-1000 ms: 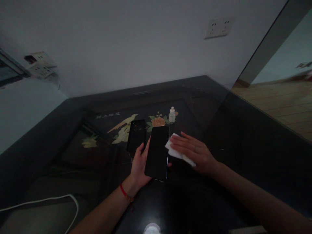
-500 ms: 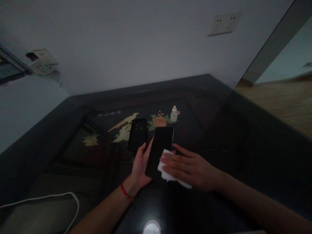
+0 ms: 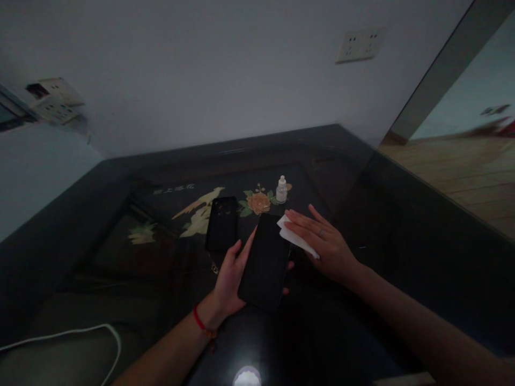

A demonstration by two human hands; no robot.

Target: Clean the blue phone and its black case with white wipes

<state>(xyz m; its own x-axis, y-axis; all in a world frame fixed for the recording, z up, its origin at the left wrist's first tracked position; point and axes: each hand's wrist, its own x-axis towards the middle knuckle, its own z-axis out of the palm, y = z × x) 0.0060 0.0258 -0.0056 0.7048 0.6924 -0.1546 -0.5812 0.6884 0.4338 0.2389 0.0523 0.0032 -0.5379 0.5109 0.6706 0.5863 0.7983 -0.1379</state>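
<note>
A black smartphone (image 3: 263, 265) rests in my left hand (image 3: 230, 279), its dark face up. The thumb lies along its left edge and fingertips curl round the right edge. My right hand (image 3: 324, 241) presses a folded white wipe (image 3: 296, 239) against the upper right corner of the phone, fingers laid flat over it. Left of the phone, a black phone case (image 3: 222, 222) lies on the table with a small chain at its lower end. Beyond the phone stands a small clear bottle (image 3: 281, 191) with a white cap.
The dark glossy table (image 3: 330, 161) carries a printed bird and flower pattern. A white cable (image 3: 72, 331) curves across the lower left. Wall sockets (image 3: 360, 44) are on the pale wall behind. A bright round light reflection (image 3: 247, 377) shows at the bottom edge.
My right hand has moved the wipe up from the lower right part of the phone to its upper right corner. My left hand keeps its hold, and the camera view has shifted slightly.
</note>
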